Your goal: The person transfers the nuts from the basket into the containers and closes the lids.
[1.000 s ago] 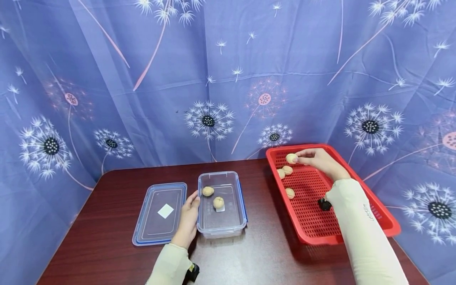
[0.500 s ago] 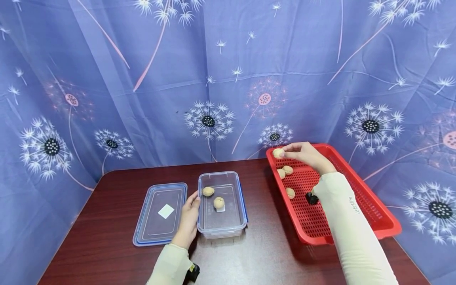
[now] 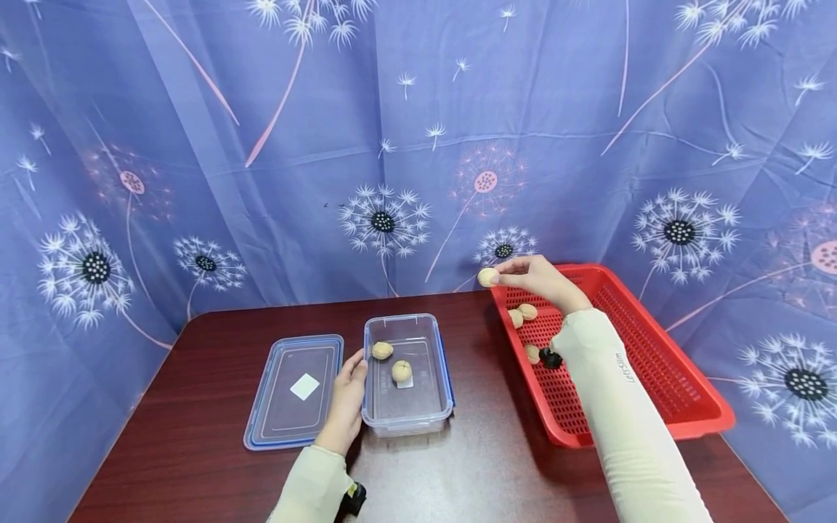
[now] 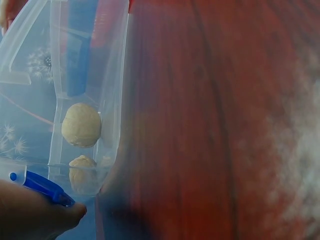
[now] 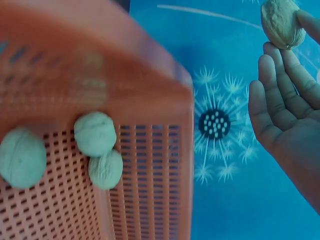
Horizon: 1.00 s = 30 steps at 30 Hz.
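Note:
My right hand [image 3: 538, 282] pinches a walnut [image 3: 487, 277] between thumb and fingertips, just beyond the basket's far left corner. In the right wrist view the other fingers extend below the walnut [image 5: 281, 25]. My left hand [image 3: 346, 399] rests against the left side of a clear plastic container [image 3: 418, 407], its fingers touching the wall near a blue latch [image 4: 47, 189]. Inside lie two walnuts, one walnut [image 3: 382, 351] by the left wall and another walnut [image 3: 402, 371] nearer the middle. Several walnuts remain along the left side of the red basket [image 3: 654, 363].
The container's lid [image 3: 277, 407], with a blue seal and white label, lies flat left of the left hand. All stand on a dark red-brown table [image 3: 196, 407]. A blue dandelion-print curtain [image 3: 294, 240] hangs behind.
My right hand has carried the walnut leftward and slightly up, from over the basket to past its rim. My left hand and the container have stayed in place.

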Each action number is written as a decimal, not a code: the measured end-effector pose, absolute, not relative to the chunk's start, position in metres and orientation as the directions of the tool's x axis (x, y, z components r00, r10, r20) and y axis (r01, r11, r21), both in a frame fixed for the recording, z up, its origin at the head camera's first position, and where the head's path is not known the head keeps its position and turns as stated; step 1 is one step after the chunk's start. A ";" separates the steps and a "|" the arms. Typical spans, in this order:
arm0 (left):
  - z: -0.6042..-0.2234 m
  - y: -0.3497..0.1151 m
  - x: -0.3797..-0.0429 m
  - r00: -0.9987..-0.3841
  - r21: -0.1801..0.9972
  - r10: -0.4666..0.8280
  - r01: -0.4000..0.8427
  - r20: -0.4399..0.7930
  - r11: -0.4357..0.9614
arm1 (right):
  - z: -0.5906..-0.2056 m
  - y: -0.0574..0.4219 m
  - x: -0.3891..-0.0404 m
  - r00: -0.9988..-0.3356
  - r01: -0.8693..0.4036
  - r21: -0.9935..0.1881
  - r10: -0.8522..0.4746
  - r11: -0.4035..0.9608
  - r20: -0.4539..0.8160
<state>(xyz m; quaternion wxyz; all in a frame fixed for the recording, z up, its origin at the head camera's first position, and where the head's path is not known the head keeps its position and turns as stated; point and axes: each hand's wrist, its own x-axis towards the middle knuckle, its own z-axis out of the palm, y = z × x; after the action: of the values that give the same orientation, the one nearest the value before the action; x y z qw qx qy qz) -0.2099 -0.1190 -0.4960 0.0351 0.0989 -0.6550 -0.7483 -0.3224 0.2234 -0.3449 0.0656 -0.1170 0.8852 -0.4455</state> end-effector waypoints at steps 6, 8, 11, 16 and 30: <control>-0.496 -0.118 -0.210 -0.977 0.987 -0.186 -0.076 -0.102 -0.142 | -0.345 0.204 -0.325 -0.957 -0.141 -0.820 -0.288 0.554 -0.029; -0.497 -0.118 -0.210 -0.977 0.987 -0.188 -0.076 -0.102 -0.141 | -0.346 0.198 -0.325 -0.955 -0.133 -0.831 -0.293 0.539 -0.037; -0.497 -0.118 -0.210 -0.977 0.988 -0.189 -0.072 -0.098 -0.137 | -0.347 0.188 -0.324 -0.951 -0.137 -0.847 -0.308 0.513 -0.033; -0.496 -0.119 -0.211 -0.978 0.990 -0.187 -0.065 -0.088 -0.128 | -0.347 0.171 -0.322 -0.945 -0.170 -0.849 -0.326 0.500 -0.003; -0.496 -0.120 -0.209 -0.980 0.991 -0.174 -0.073 -0.092 -0.111 | -0.367 0.131 -0.310 -0.912 -0.270 -0.854 -0.403 0.445 0.078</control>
<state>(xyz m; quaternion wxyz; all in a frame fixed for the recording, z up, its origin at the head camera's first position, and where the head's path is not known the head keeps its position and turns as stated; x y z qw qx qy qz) -0.2094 -0.1198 -0.4960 0.0340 0.0928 -0.6657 -0.7397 -0.3097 0.1310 -0.3671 0.0686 -0.1986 0.8472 -0.4880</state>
